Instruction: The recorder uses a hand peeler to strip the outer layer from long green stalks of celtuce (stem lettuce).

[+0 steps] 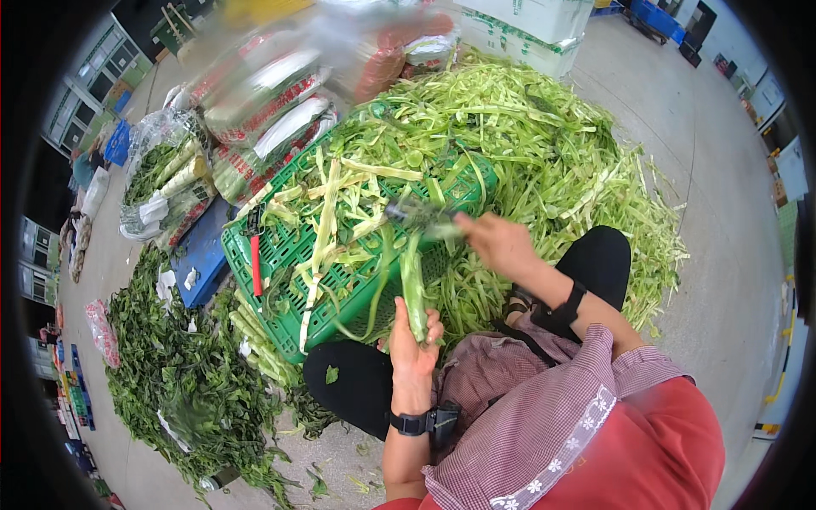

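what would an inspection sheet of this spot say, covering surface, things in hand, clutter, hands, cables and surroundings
Surface: green perforated crate, its top strewn with peelings; a red-handled tool lies on it.
Things in hand: pale green stem; dark tool, too blurred to identify.
Clutter: large heap of peelings behind and to the right of the crate; dark leaf pile on the floor at left.
Hands: left hand closed around the stem's lower end; right hand, motion-blurred, grips the dark tool near the stem's upper end.
Cables: nothing seen.
Surroundings: packed bags and white boxes beyond the crate; grey floor at right.
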{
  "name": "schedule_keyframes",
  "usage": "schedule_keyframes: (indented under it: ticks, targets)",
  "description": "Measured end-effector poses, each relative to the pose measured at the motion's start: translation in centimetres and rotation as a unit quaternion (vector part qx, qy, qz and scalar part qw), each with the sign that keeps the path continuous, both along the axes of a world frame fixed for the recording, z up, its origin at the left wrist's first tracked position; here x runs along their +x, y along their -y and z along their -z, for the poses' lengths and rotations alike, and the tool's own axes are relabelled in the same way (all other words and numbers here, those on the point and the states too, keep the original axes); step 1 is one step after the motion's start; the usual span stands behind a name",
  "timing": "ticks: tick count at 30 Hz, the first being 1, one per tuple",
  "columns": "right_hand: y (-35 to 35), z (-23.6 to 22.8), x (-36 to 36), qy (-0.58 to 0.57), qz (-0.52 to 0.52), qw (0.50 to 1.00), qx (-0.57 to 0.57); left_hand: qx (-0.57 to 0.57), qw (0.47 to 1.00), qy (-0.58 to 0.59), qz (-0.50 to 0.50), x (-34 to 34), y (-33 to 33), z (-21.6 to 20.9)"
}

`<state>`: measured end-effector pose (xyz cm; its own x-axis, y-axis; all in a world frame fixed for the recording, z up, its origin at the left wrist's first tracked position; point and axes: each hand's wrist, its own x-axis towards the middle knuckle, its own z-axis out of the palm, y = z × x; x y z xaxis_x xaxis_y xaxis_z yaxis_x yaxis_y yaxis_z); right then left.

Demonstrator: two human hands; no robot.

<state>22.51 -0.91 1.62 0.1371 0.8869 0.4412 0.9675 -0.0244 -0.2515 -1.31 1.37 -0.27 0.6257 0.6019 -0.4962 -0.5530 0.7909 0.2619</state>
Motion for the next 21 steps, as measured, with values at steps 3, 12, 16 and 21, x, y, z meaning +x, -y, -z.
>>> schedule_keyframes:
  ticks: [3,12,16,21]
  targets:
    - [-0.2,-0.2,2.0,-0.012,0.072,0.997,0.011,-0.017,0.999,0.035,0.001,0.3,0.7,-1.7]
    - [3.8,-0.4,-4.8,-0.016,-0.21,0.977,0.029,-0.066,0.988,-0.116,-0.075,1.9,0.1,-1.3]
    - [1.2,0.5,-1.1,0.008,-0.07,0.997,0.038,-0.047,0.998,-0.03,-0.018,0.7,0.7,-1.3]
    - [1.6,-1.2,-0.2,-0.075,-0.003,0.997,0.015,-0.042,0.998,-0.033,-0.03,0.7,0.7,-1.2]
